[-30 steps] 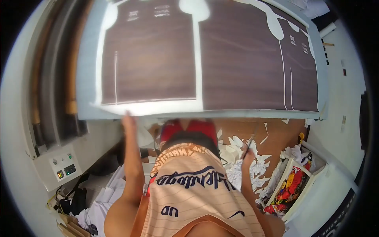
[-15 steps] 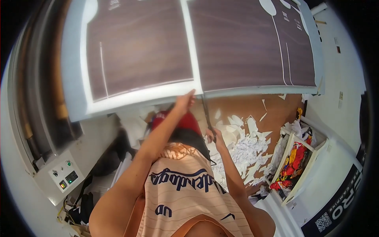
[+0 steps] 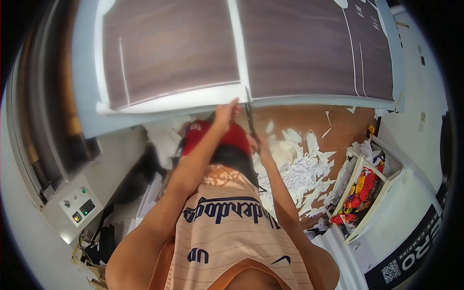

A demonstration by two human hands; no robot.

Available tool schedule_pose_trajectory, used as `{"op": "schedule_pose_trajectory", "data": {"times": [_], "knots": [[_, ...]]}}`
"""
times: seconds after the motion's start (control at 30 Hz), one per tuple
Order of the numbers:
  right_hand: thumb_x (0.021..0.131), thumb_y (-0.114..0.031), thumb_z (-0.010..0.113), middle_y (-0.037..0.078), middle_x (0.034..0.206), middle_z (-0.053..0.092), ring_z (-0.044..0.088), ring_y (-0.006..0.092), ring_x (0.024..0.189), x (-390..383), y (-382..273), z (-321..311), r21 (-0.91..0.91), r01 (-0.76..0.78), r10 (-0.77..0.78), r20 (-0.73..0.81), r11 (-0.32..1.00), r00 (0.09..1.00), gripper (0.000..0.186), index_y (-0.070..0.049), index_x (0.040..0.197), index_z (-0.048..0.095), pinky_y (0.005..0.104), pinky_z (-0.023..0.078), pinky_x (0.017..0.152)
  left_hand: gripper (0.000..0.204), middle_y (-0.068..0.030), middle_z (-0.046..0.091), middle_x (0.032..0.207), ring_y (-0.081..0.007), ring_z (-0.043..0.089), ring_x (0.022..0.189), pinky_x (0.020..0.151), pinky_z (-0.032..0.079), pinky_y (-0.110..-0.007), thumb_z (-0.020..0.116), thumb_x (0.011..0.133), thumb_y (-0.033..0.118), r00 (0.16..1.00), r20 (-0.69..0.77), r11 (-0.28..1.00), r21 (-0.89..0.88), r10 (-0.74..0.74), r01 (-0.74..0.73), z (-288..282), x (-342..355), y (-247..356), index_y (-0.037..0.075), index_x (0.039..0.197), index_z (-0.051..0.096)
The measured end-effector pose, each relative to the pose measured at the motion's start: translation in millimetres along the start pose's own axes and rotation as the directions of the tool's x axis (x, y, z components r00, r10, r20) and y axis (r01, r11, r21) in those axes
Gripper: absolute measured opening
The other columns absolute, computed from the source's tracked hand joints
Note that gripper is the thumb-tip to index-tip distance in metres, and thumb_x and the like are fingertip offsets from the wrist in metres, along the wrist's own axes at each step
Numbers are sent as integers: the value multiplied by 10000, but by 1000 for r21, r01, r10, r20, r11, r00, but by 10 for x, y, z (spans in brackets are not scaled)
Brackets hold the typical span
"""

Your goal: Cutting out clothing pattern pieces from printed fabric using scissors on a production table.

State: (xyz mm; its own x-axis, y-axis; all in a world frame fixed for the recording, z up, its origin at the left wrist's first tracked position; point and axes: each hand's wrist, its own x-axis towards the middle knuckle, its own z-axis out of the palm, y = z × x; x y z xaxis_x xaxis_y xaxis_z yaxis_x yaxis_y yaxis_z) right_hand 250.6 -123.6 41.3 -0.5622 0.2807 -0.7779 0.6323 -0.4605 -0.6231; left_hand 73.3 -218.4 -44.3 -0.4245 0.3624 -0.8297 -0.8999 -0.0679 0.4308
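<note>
A broad dark-brown printed sheet (image 3: 171,53) with white borders is spread on the light-blue table in front of me. At its near edge, my left hand (image 3: 227,115) pinches the white border, just left of the strip between two printed panels. My right hand (image 3: 260,147) is closed round the handles of long dark scissors (image 3: 250,119). Their blades point away from me, with the tips at the lower end of that white strip. How far the blades are apart is hard to make out.
White paper scraps (image 3: 307,174) litter the brown floor below the table, right of my legs. A wooden-framed bin (image 3: 360,193) with colourful scraps stands at the right. On the left is a machine with rollers and a control panel (image 3: 82,208).
The scissors have moved forward, their tips now over the white strip at the sheet's near edge. Both hands sit slightly higher in view, and the border's left corner now looks curled.
</note>
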Motion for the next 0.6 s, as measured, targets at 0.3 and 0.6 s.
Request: {"op": "schedule_pose_trajectory", "data": {"times": [0.3,0.6], "knots": [[952,-354,723,-56,645,530,472,48,553,60,144,132,-137,-42,40,-11,990,999,278,-85,935,657,231,323,516,265,-23,669,757,-97,583,632,605,471,-238,757,942,285,1000,14,1000,12,0,-1,-131,22,-62,59,829,679],[875,-405,806,-45,585,482,443,62,450,151,241,311,35,9,-7,-51,999,999,394,-97,788,577,240,355,432,285,-11,654,734,-103,574,636,626,469,-250,784,918,308,1000,4,998,66,12,-12,-176,12,-54,96,771,662]]}}
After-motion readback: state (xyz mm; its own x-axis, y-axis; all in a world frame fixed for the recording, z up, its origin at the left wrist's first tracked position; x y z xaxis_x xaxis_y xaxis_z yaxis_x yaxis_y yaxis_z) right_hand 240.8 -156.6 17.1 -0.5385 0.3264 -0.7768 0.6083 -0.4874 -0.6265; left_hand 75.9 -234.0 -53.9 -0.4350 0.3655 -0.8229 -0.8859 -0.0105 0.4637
